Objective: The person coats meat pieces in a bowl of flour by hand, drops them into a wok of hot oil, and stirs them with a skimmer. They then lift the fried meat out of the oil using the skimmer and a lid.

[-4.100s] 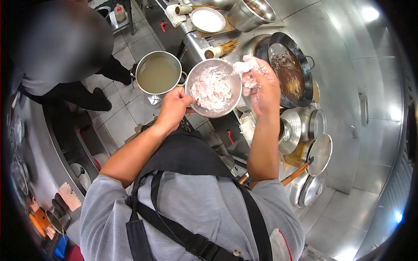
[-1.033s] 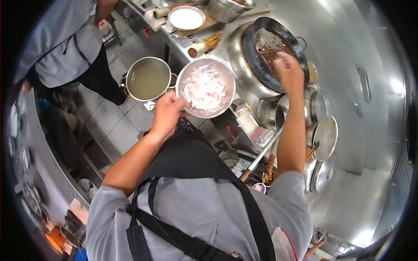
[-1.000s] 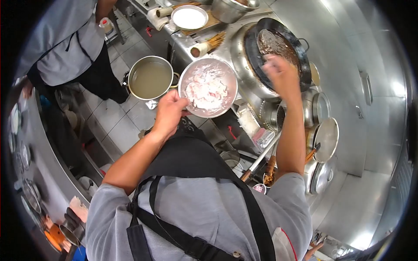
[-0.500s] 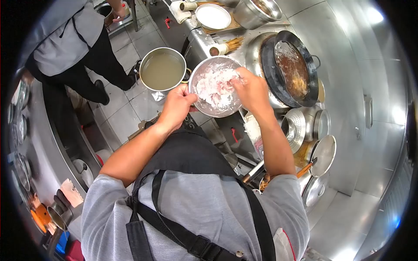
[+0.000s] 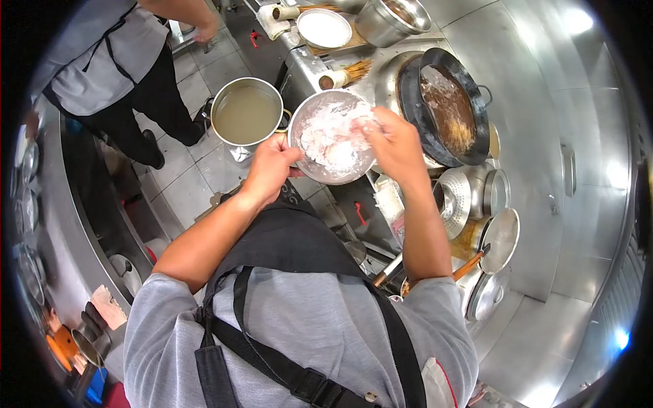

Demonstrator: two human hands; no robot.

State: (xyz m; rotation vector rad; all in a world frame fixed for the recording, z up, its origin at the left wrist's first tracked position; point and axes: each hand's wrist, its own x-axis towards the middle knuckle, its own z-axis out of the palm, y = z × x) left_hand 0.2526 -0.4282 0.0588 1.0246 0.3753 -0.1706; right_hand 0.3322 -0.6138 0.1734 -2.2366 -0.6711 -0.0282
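Note:
My left hand (image 5: 272, 168) grips the near-left rim of a round metal bowl (image 5: 309, 166), thumb over the edge and fingers underneath. Inside the bowl lie pale pinkish pieces, probably meat, coated in white flour (image 5: 325, 136). My right hand (image 5: 394, 146) reaches over the bowl's right side, its fingers curled in among the flour-coated pieces. Motion smears those fingertips a little. The bowl is held up in front of my apron, between a pot of cloudy liquid (image 5: 219, 96) on the left and a black wok (image 5: 410, 102) on the right.
Brown oil with golden bits (image 5: 456, 126) fills the wok. Behind the bowl are a bamboo brush (image 5: 347, 75), a white plate (image 5: 323, 28) and a steel pot (image 5: 367, 26). A perforated strainer (image 5: 454, 197) and lids lie at right. A co-worker (image 5: 112, 75) stands at upper left.
My right hand has shifted slightly down and right and stirred the floured pieces, with more white flour showing on top. The co-worker's arm has moved right. The whole view has shifted slightly.

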